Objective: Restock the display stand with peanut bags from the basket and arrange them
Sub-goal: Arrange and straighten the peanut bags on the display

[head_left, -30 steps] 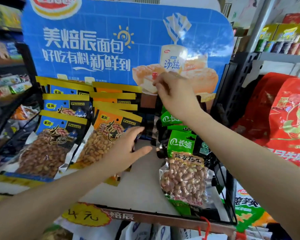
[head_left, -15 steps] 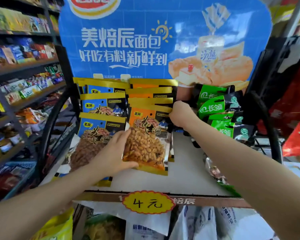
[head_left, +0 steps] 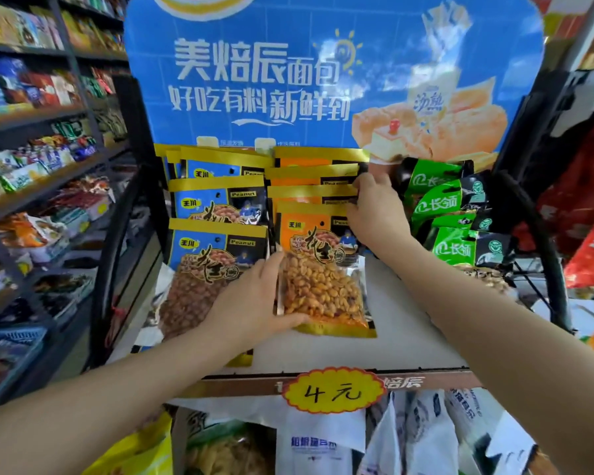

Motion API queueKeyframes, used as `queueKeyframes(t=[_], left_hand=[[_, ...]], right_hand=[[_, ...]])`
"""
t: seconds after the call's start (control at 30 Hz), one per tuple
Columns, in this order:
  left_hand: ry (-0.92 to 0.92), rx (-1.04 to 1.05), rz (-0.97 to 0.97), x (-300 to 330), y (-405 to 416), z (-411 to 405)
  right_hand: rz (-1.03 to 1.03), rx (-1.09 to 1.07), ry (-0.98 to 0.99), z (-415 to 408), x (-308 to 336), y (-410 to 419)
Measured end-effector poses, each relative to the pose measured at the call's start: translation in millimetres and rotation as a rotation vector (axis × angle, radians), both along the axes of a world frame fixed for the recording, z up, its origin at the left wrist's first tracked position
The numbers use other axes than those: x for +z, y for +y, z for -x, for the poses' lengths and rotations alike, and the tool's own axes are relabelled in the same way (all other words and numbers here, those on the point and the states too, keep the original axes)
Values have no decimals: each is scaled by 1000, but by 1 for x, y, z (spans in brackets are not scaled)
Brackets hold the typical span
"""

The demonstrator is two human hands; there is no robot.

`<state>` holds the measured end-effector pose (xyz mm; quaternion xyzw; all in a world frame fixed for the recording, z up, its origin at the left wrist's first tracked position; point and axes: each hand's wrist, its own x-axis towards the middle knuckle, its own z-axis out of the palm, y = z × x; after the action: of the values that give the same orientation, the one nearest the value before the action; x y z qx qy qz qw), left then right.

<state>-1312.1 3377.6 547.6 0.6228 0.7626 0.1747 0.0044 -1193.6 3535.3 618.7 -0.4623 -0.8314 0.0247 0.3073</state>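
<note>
A yellow price tag (head_left: 333, 391) fronts the stand (head_left: 408, 341). The left hand (head_left: 254, 303) grasps the front orange bag (head_left: 323, 269) at its lower left edge; the right hand (head_left: 374, 214) pinches its top right corner, beside green bags (head_left: 456, 214), under a blue sign (head_left: 323, 73).

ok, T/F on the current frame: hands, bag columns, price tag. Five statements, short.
1. The left hand grips the front orange bag at its lower left. True.
2. The right hand rests on the green bags. False: it is at the right edge of the orange column, and the green bags sit to its right.
3. Blue bags stand left of the orange ones. True.
4. The price tag reads 6 元. False: it reads 4 元.
5. Both hands are empty. False: the left holds the orange bag.
</note>
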Motion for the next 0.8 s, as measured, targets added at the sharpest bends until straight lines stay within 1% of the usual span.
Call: queueKeyframes(t=[0.07, 0.13, 0.2, 0.27, 0.3, 0.4, 0.5, 0.6, 0.7, 0.73, 0.8], left_hand=[[50, -1, 19, 6, -15, 12], [137, -17, 84, 9, -33, 30], [215, -49, 174, 9, -49, 47], [265, -60, 267, 8, -61, 61], [267, -60, 307, 6, -65, 67], [195, -48, 353, 2, -71, 77], [172, -50, 318, -4, -70, 81], [218, -48, 232, -8, -60, 84], [251, -53, 165, -9, -49, 85], [255, -52, 153, -9, -46, 85], [253, -43, 139, -10, -44, 84]], right_hand=[[-57, 197, -18, 13, 4, -16], [-49, 419, -114, 35, 3, -33], [-24, 482, -263, 61, -3, -43], [2, 458, -384, 85, -13, -45], [0, 438, -409, 94, -18, -45], [-9, 376, -368, 110, -27, -43], [-38, 363, -326, 117, -22, -41], [-120, 323, -242, 122, -12, -38], [-177, 239, -251, 124, -1, -34], [-189, 232, -251, 123, 3, -33], [-235, 283, -223, 126, 13, -32]])
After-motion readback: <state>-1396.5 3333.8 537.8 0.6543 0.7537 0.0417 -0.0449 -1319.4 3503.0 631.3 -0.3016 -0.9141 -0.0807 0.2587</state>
